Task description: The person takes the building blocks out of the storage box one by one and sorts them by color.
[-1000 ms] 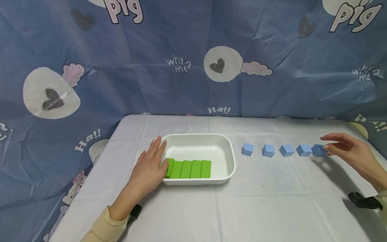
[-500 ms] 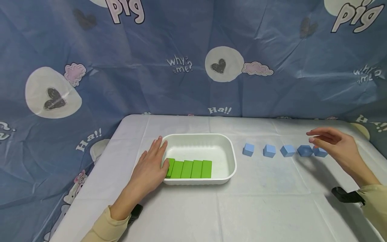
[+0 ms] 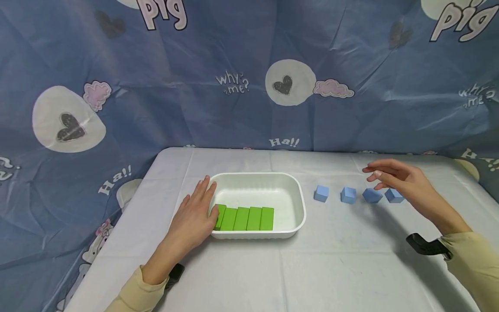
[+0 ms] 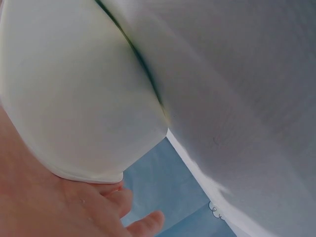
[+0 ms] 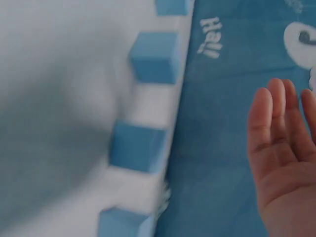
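My left hand rests against the left end of a white tray. Its fingers are fairly straight along the rim, and the thumb lies by the near-left corner. In the left wrist view the tray wall covers part of that hand. Several green blocks lie side by side along the tray's near side. To the right, my right hand hovers over a row of blue cubes. Its palm holds nothing in the right wrist view, where the fingers are extended.
A white cloth covers the table. Behind it hangs a blue printed curtain. The leftmost blue cube stands a short way from the tray's right end. Black straps with devices sit at the wrists.
My right hand has moved left along the row, from the rightmost cube to above the middle ones. It now hides that rightmost cube. My left hand and the tray stay put.
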`<state>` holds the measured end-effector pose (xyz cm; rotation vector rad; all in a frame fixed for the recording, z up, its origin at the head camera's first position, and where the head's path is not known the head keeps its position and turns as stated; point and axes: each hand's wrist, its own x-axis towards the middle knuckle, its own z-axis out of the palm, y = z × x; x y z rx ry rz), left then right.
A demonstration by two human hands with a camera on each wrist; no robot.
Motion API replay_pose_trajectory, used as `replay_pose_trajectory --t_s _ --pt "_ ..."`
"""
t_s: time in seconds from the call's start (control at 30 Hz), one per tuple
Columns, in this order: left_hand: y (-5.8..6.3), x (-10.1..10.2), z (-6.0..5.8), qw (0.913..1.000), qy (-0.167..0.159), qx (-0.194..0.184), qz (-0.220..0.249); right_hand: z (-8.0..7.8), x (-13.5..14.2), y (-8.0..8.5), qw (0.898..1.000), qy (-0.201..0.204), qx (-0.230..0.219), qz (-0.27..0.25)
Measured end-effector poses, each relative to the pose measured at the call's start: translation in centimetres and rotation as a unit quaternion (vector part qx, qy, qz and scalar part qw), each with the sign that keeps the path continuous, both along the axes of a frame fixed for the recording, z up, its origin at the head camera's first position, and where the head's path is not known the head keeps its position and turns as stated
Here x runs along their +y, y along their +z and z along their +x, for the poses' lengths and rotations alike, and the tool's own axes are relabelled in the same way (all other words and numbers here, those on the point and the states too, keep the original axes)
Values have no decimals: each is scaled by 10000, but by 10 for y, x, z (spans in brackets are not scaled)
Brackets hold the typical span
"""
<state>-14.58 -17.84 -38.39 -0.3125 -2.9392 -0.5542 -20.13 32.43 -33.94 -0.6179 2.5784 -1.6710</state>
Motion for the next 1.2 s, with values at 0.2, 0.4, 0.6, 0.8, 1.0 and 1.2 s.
replay_pose_trajectory --t_s 0.2,0.4,0.6,0.8,1.0,1.2 --pt "0 -1 0 10000 18 -15 -32 -2 -23 10 9992 325 -99 230" --pt "0 0 0 10000 1 -12 -20 -1 -47 14 9984 451 331 57" --pt "1 0 0 9999 14 -1 -106 1 -73 17 9947 732 695 -197" --pt "0 0 -1 9999 32 -55 -126 0 -99 15 9939 955 536 -135" --pt "-1 0 0 9999 33 54 -127 -1 -123 9 9917 1246 280 -134" --pt "-1 0 -1 9999 39 93 -134 0 -146 3 9867 1604 57 -238"
